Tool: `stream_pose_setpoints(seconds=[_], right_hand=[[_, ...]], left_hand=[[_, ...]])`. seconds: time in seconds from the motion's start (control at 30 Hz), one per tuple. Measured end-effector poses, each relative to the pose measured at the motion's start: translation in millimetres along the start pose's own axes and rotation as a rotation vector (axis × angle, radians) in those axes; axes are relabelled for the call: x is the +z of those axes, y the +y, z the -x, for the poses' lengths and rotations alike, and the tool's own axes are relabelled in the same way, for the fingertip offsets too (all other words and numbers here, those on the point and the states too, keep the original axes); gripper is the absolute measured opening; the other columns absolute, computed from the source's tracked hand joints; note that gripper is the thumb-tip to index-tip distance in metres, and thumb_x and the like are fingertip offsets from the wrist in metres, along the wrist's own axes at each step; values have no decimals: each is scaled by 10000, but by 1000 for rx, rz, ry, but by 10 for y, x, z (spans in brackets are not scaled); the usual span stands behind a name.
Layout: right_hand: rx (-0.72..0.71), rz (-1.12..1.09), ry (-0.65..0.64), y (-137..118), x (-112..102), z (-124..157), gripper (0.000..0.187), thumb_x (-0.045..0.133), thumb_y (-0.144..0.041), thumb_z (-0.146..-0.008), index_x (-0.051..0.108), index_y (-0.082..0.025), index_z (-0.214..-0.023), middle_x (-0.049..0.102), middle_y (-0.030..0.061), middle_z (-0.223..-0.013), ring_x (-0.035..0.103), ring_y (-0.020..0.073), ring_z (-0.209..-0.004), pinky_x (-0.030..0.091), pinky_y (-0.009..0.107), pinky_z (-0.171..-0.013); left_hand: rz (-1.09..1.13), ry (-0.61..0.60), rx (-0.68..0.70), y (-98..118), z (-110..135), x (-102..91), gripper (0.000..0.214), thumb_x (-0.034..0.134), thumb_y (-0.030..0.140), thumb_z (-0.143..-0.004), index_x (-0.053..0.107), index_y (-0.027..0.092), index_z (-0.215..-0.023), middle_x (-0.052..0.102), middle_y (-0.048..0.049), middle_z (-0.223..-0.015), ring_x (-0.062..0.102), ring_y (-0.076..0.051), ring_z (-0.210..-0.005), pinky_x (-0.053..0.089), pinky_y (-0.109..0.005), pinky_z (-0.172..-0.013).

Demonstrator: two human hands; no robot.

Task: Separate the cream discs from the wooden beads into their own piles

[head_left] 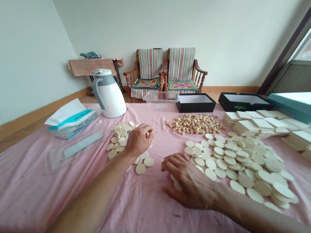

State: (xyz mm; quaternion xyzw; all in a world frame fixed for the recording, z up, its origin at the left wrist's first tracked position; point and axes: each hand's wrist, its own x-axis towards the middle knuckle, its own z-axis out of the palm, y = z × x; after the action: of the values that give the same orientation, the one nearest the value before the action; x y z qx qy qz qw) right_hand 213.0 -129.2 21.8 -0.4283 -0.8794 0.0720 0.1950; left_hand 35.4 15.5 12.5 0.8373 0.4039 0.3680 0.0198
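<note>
Curling my left grip (139, 139) over the smaller pile of cream discs (118, 139), I draw its fingers (148, 132) together, and they hide whatever lies beneath, so I cannot tell whether they pinch a disc. My right grip (191, 182) is apart, its fingers (175, 161) spread and cupped against the left edge of the larger spread of cream discs (245, 169), touching them; that open shape looks suited to keeping the edge gathered. Both lots lie on a pink cloth (39, 193), well enough apart that each hand seems to have its own pile. Beyond them, a heap of small beige pellets (193, 124) sits separately, probably to keep it from mixing with the discs. Rows of cream rectangular blocks (248, 127) lie on the right near two open black boxes (195, 103) and a teal box (297, 107), perhaps grouped as like with like. A white vacuum jug (109, 95) and a tissue packet (71, 120) stand off to the left, clear of my arms.
</note>
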Motion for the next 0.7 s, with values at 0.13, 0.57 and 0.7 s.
stream_pose_setpoints(seconds=[0.13,0.57,0.7], right_hand=[[-28,181,-26,3,106,83,78,500,-223,-864,548,-166,-887,586,75,-937,490,213,-910,332,381,-911],[171,187,86,240,-34,-20,96,525,-198,-867,579,-165,-939,606,91,-1008,508,231,-937,362,383,-850],[94,6,25,30,31,-318,156,538,-188,-860,564,-168,-1013,606,75,-1001,526,206,-925,409,326,-801]], left_hand=[[15,19,-1,13,8,9,120,529,156,-813,647,170,-795,635,-24,-755,562,-123,-648,419,-228,-619],[45,141,2,-153,164,-213,153,503,209,-873,635,165,-810,650,-26,-772,565,-127,-667,426,-243,-642],[23,214,29,-238,158,-249,156,507,221,-879,637,163,-817,633,-24,-732,560,-129,-665,424,-247,-645]])
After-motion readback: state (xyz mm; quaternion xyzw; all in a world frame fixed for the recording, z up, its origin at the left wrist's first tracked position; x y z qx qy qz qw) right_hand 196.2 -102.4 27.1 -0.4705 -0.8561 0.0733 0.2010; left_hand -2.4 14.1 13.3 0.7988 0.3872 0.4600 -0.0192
